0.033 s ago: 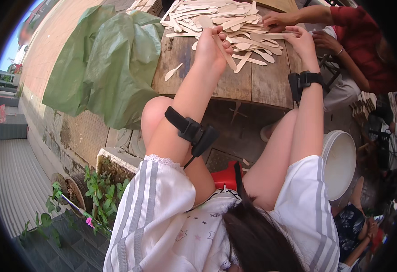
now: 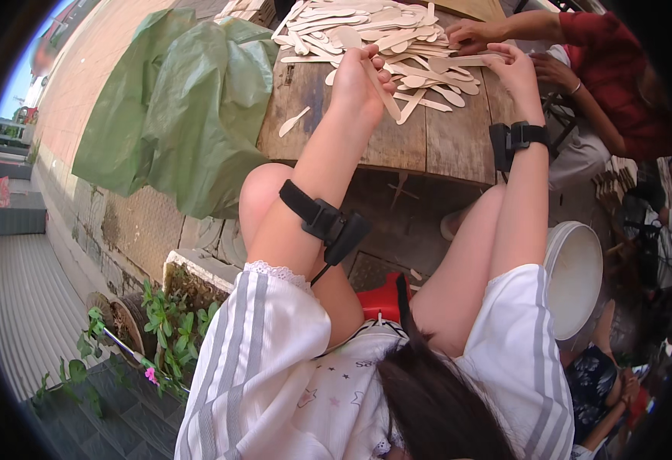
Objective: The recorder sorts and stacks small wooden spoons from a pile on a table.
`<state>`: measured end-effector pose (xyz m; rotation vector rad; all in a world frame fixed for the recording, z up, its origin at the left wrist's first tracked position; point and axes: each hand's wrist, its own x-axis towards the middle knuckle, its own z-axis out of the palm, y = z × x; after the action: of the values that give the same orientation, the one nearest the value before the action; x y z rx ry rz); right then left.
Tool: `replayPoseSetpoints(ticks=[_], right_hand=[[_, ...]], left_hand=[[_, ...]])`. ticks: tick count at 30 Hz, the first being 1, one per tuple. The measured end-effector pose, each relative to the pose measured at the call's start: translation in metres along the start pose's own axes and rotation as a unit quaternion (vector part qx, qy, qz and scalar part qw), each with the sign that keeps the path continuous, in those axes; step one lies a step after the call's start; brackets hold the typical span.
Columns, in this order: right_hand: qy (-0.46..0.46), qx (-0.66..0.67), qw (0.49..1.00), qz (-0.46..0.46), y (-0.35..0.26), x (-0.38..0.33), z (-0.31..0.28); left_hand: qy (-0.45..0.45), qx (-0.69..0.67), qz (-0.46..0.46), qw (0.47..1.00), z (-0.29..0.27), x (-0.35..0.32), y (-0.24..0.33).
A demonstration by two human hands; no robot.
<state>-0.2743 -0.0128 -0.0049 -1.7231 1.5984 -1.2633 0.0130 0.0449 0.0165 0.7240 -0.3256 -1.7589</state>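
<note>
- My left hand [image 2: 357,80] curls round a spoon [image 2: 384,97] over the table [image 2: 397,146].
- My right hand [image 2: 515,74] pinches a second spoon [image 2: 466,62] by the pile [image 2: 397,36].
- Co-worker's hand [image 2: 472,34] near; a bump could loosen it.

Here was the left hand [image 2: 357,86], fingers curled round a flat wooden stick [image 2: 383,92] above the table [image 2: 397,146]! Across the way, the right hand [image 2: 516,75] pinched the handle end of a wooden spoon [image 2: 466,61], and a co-worker's hand [image 2: 468,35] (dark red sleeve, in from the right) touched the piled wooden pieces [image 2: 382,19]. Leftward, a green sheet [image 2: 205,115] draped beside the tabletop.
</note>
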Motion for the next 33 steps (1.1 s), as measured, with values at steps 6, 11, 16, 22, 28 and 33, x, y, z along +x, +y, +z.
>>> replayPoseSetpoints(ticks=[6,11,16,22,28,33], right_hand=[[0.081,0.115,0.988,0.071,-0.032,-0.006,0.001],[0.099,0.246,0.958,0.111,-0.048,-0.011,0.016],[-0.08,0.391,0.902,0.165,-0.077,-0.031,0.058],[-0.323,0.261,0.895,0.162,-0.092,-0.042,0.082],[-0.422,0.155,0.89,0.075,-0.105,-0.059,0.101],[-0.383,0.071,0.916,0.099,-0.099,-0.045,0.085]], left_hand=[[-0.021,0.023,-0.03,0.999,-0.004,0.004,-0.002],[-0.047,0.065,-0.03,0.996,0.006,0.003,-0.014],[-0.138,0.086,0.092,0.982,0.018,0.004,-0.014],[-0.048,0.223,0.216,0.949,0.018,-0.002,-0.013],[-0.019,0.232,0.273,0.933,0.009,0.003,-0.004],[-0.018,0.241,0.264,0.934,0.012,-0.008,0.009]])
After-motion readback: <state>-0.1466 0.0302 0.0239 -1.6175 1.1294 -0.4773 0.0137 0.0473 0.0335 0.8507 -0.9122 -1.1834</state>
